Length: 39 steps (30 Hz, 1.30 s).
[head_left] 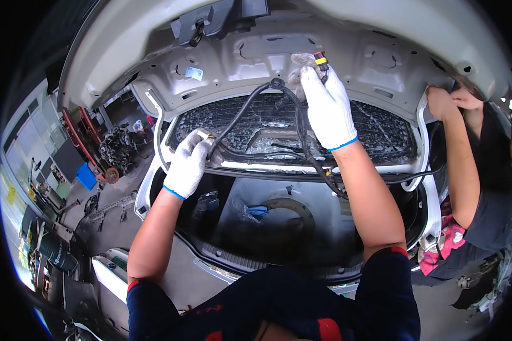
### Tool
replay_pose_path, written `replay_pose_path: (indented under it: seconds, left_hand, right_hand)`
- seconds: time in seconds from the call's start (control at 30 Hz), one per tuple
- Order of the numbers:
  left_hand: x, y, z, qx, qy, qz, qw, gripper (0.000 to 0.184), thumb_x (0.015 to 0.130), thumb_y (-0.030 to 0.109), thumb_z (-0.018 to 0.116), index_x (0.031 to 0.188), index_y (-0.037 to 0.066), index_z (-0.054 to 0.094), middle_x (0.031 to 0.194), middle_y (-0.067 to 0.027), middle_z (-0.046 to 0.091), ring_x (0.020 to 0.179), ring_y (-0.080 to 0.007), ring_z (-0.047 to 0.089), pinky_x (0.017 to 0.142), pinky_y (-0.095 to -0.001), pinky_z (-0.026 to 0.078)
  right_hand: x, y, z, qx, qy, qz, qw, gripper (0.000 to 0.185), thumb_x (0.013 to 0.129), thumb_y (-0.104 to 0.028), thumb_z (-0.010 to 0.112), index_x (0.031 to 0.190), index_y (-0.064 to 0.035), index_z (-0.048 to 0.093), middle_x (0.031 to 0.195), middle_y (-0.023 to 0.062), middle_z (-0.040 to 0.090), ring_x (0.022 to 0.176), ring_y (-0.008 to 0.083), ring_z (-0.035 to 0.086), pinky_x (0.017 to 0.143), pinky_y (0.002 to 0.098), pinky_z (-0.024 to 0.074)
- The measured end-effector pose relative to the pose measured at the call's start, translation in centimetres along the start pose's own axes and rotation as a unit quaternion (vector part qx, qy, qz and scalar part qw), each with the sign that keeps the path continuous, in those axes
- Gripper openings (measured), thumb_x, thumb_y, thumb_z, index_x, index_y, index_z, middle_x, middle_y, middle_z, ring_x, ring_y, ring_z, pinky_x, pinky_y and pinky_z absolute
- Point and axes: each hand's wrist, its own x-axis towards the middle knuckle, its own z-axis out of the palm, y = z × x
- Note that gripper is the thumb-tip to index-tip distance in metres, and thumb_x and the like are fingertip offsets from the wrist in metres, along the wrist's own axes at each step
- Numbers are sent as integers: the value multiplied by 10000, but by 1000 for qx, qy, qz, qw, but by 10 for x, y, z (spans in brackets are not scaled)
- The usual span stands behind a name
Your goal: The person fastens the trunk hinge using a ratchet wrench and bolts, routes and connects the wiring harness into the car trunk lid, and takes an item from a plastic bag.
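My left hand (190, 162), in a white knit glove with a blue cuff, is closed around one end of a black wiring harness (242, 113). A small pale connector (206, 135) shows at its fingertips. Higher up, my right hand (331, 108), gloved alike, pinches a black electrical connector (321, 61) with yellow and red bands. Crumpled see-through material (301, 68) shows beside that connector. Between my hands the harness arches up to a round black grommet (277, 84), then drops toward the trunk opening (239, 187).
The raised trunk lid (227, 62) hangs overhead, its latch (202, 28) at the top. Behind the harness lies a cracked rear window (267, 136). At the right, another person's hands (452, 102) touch the lid hinge area. A blue bin (86, 176) and car parts stand on the left floor.
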Motion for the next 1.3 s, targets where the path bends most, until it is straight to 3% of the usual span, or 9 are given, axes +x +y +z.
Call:
replay_pose_path:
  seconds: [0.3, 0.57, 0.73, 0.77, 0.83, 0.9, 1.07, 1.2, 1.3]
  left_hand:
    - [-4, 50, -33, 148, 133, 175, 964, 205, 1032, 38, 492, 1194, -11, 608, 1116, -81, 682, 974, -140, 645, 900, -297, 529]
    - [-2, 189, -55, 503, 249, 635, 531, 332, 990, 13, 540, 1311, -66, 570, 1325, -246, 637, 1230, -325, 639, 1083, -411, 504]
    - [29, 248, -79, 472, 394, 532, 582, 317, 1032, 99, 598, 1311, -48, 629, 1230, -180, 701, 1109, -241, 695, 1000, -324, 544]
    - [41, 261, -121, 620, 367, 518, 461, 405, 1102, 222, 403, 1300, -37, 644, 1183, -148, 718, 1061, -199, 669, 969, -330, 520]
    - [57, 254, -92, 636, 396, 350, 562, 430, 1112, 243, 353, 1267, -17, 658, 1106, -118, 704, 1021, -190, 642, 921, -321, 504]
    - [81, 245, -83, 359, 413, 392, 740, 434, 1112, 253, 335, 1227, -1, 668, 1054, -93, 677, 967, -179, 625, 889, -309, 486]
    - [93, 250, -163, 639, 428, 376, 517, 414, 1087, 288, 370, 1263, 10, 623, 1020, -76, 640, 967, -173, 604, 895, -303, 470]
    - [90, 246, -122, 432, 356, 409, 720, 375, 1093, 276, 371, 1181, 26, 636, 958, -48, 620, 853, -142, 552, 816, -294, 443]
    - [77, 242, -95, 469, 354, 431, 685, 434, 1103, 317, 387, 1282, -5, 615, 974, -65, 625, 859, -134, 554, 833, -284, 456]
  right_hand:
    - [9, 3, 2, -47, -34, -55, 997, 400, 1025, -290, 611, 1258, 34, 592, 917, 133, 689, 851, 192, 673, 736, 352, 520]
    - [21, 34, -7, -16, -29, -195, 980, 260, 1055, -237, 564, 1163, -3, 595, 831, 139, 628, 720, 259, 621, 693, 383, 508]
    - [43, 28, -8, -3, 23, -261, 965, 229, 1054, -235, 581, 1151, -35, 638, 810, 140, 623, 703, 251, 622, 692, 389, 515]
    - [52, 31, -6, -28, 35, -307, 951, 238, 1056, -243, 581, 1158, -38, 642, 812, 143, 623, 705, 246, 624, 690, 392, 517]
    - [70, 30, -4, -59, 90, -397, 911, 258, 1045, -232, 594, 1163, -11, 657, 792, 140, 649, 671, 256, 626, 649, 391, 512]
    - [77, 15, -4, -39, 109, -406, 906, 243, 1015, -207, 623, 1135, -3, 681, 858, 200, 694, 762, 350, 681, 692, 414, 550]
    - [72, -4, -7, -72, 37, -279, 957, 249, 1014, -204, 635, 1160, -13, 698, 927, 229, 718, 819, 364, 718, 709, 421, 557]
    - [77, 15, -2, 89, 13, -248, 964, 251, 1054, -213, 602, 1123, 17, 675, 836, 111, 688, 742, 170, 652, 674, 329, 515]
    - [70, 11, -12, 356, -140, 7, 924, 218, 1087, -173, 566, 1146, 10, 669, 800, -7, 594, 695, 56, 534, 616, 203, 434]
